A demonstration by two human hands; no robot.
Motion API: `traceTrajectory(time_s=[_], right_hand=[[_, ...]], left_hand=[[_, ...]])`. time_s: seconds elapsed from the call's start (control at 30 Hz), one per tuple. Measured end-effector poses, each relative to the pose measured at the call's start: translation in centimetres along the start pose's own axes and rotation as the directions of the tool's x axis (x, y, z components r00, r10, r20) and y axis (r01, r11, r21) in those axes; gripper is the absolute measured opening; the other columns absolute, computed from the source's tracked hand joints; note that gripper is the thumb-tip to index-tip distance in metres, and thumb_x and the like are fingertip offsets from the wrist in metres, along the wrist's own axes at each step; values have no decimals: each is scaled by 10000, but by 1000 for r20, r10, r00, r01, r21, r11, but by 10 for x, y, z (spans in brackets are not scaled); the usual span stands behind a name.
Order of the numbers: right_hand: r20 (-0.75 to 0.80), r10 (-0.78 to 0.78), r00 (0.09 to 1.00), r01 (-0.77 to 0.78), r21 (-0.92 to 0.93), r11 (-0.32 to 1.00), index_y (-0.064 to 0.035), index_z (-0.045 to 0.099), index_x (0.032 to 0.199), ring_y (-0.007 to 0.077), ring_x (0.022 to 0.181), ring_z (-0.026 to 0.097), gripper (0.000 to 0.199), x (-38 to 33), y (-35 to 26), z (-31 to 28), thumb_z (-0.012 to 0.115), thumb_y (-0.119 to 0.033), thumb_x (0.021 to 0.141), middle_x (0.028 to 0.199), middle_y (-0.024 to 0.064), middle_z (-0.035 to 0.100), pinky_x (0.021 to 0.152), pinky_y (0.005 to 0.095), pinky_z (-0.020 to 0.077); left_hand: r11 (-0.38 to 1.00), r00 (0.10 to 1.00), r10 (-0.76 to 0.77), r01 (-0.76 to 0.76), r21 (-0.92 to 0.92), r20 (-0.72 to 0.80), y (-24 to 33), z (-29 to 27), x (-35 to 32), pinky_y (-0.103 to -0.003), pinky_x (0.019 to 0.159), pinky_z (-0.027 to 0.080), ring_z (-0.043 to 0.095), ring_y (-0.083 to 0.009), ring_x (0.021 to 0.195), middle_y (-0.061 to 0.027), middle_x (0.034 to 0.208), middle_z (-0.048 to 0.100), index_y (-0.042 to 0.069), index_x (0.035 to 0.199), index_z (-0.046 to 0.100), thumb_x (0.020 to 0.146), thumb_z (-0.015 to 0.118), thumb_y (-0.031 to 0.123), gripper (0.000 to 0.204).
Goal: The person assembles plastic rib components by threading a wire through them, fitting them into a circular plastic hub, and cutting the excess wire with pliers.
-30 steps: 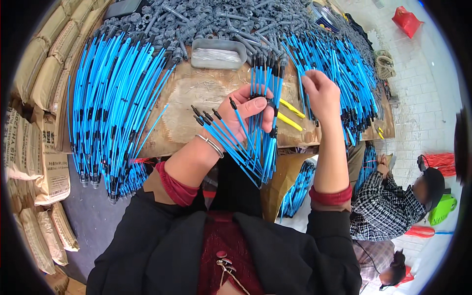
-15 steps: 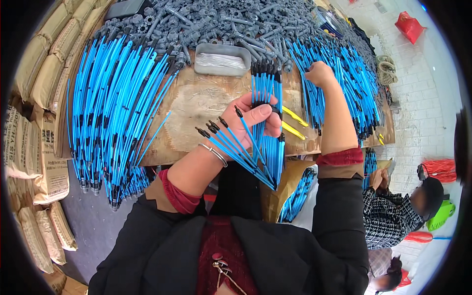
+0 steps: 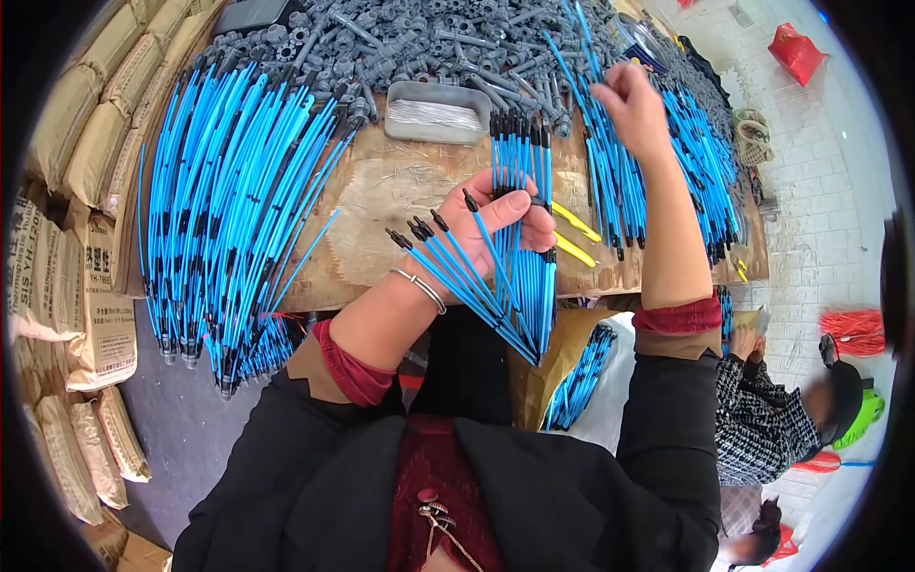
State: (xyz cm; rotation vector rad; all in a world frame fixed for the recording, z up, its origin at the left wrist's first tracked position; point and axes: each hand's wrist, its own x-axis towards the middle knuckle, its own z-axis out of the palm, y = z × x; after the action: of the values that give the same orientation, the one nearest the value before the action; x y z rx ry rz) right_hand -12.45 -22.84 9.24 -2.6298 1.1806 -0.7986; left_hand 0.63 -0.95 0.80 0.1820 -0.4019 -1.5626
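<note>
My left hand (image 3: 496, 214) is closed around a bundle of thin blue rods with black tips (image 3: 538, 305), held upright over the table's near edge. Several rods of the bundle fan out to the left across my palm and wrist. Farther right, my right hand (image 3: 634, 110) is raised above the right-hand pile of blue rods (image 3: 701, 176), fingers pinched. Two or so loose blue rods (image 3: 583, 43) stick up and away from its fingertips; their lower ends are hidden by the hand.
A larger pile of blue rods (image 3: 233, 191) covers the table's left. Grey plastic fittings (image 3: 419, 43) heap along the back, behind a clear tray (image 3: 429, 136) of thin pins. Yellow handles (image 3: 575, 250) lie near my left hand. Paper sacks (image 3: 100, 257) stack left; a co-worker (image 3: 767, 415) sits right.
My right hand has lifted up and away from the right-hand pile, with blue rods now standing up at its fingers. My left hand keeps its hold on the bundle, nearly still.
</note>
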Motion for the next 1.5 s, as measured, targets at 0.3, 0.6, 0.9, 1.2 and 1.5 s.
traceTrajectory(time_s=[0.3, 0.6, 0.9, 1.2, 1.5], right_hand=[[49, -14, 999, -20, 635, 772, -8, 619, 956, 96, 632, 529, 231, -78, -123, -91, 565, -212, 862, 752, 12, 596, 585, 228, 419], [-38, -44, 998, 47, 71, 996, -1, 597, 830, 253, 630, 570, 156, -212, -131, -49, 559, -150, 851, 739, 149, 579, 575, 329, 436], [-259, -163, 952, 199, 117, 973, -3, 586, 885, 281, 664, 583, 137, -273, -167, -47, 527, -126, 866, 749, 154, 589, 602, 339, 450], [81, 85, 993, -115, 522, 845, 2, 588, 1000, 201, 724, 607, 192, -313, -182, 14, 513, -127, 878, 804, 142, 620, 654, 313, 469], [-164, 147, 976, -46, 500, 865, 12, 570, 1066, 126, 725, 577, 232, -254, -161, -16, 506, -125, 890, 842, 73, 628, 675, 266, 476]], left_hand=[[999, 999, 36, -36, -6, 35, 3, -12, -1, -387, 667, 538, 645, -258, 701, -126, 808, 642, 54, 991, 552, 860, 540, 102, 139], [988, 1000, 21, -25, 153, 21, -14, 37, -37, -335, 649, 521, 628, -221, 696, -111, 817, 634, 46, 959, 550, 802, 618, 110, 182], [957, 994, -16, -16, 289, 109, -15, 69, -117, -310, 673, 474, 597, -189, 804, -76, 841, 600, 62, 1022, 551, 789, 611, 118, 247], [785, 982, 125, -9, 620, -144, -15, 53, -163, -317, 718, 485, 616, -199, 801, -111, 914, 637, 53, 1036, 561, 805, 598, 72, 235], [768, 978, 184, -80, 636, -99, -8, 30, -132, -309, 728, 500, 628, -205, 816, -113, 887, 648, 34, 1041, 563, 821, 589, 32, 221]])
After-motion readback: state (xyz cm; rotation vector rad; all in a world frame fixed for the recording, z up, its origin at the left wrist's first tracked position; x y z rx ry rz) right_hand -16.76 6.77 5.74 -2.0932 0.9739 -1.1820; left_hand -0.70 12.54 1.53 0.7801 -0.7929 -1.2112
